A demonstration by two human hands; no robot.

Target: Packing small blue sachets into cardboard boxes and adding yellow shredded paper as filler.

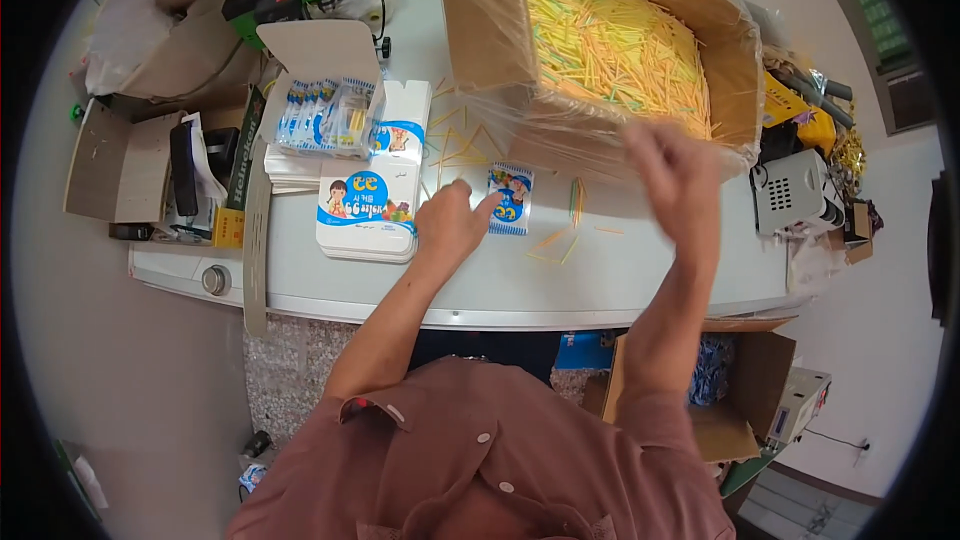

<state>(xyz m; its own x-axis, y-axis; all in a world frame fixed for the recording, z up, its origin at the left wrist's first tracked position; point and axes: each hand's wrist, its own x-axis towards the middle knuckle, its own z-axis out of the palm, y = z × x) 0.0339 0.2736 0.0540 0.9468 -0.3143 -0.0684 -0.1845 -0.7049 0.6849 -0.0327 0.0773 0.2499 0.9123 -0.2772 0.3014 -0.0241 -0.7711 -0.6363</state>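
A small blue and white packet [510,198] lies flat on the white table. My left hand [455,225] rests just left of it, thumb stretched toward the packet's edge and apart from the fingers. Thin coloured sticks [578,202] lie loose to the packet's right. My right hand [676,175], smeared by motion, is raised in front of a large cardboard box full of yellow, orange and green sticks [615,45]; its fingers are too blurred to read. Behind my left hand are a stack of flat printed cartons [365,240] and an opened carton of packets [325,120].
A plastic liner [590,105] hangs over the big box's front edge. At left stand a cardboard tray of odds and ends [165,180] and a green and black device [285,0]. A white appliance [795,195] is at right. An open box [755,370] stands below the table.
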